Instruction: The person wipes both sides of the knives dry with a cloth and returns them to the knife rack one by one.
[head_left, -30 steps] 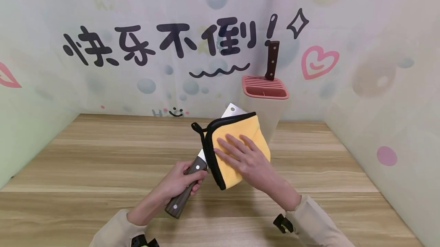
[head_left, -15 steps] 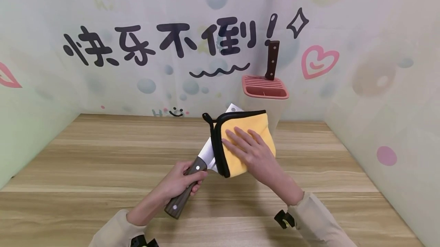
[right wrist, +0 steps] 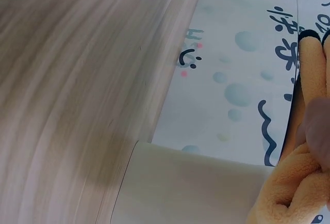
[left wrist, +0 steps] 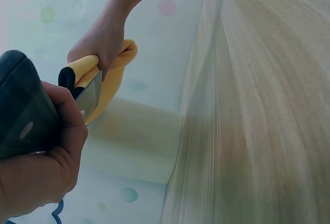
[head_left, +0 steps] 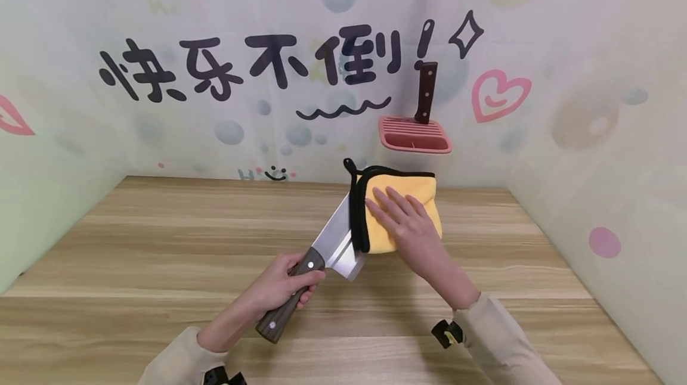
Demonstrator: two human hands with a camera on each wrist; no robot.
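Your left grip (head_left: 278,282) holds the cleaver (head_left: 335,236) before the knife block (head_left: 414,150) | right grip (head_left: 412,231) pinches cloth (head_left: 381,239) | surface (head_left: 177,242) spreads both sides of block

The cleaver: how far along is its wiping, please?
Looks done: near the handle, the yellow cloth has passed and the blade shows bare. In hand: the left hand grips the handle; the right hand holds the cloth on the far end. Remaining, perhaps: finishing that end.

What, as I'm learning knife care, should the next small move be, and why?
The right hand should probably slide the cloth toward the handle: the blade lies bare there, cloth covers its far end, and the left hand grips the handle.
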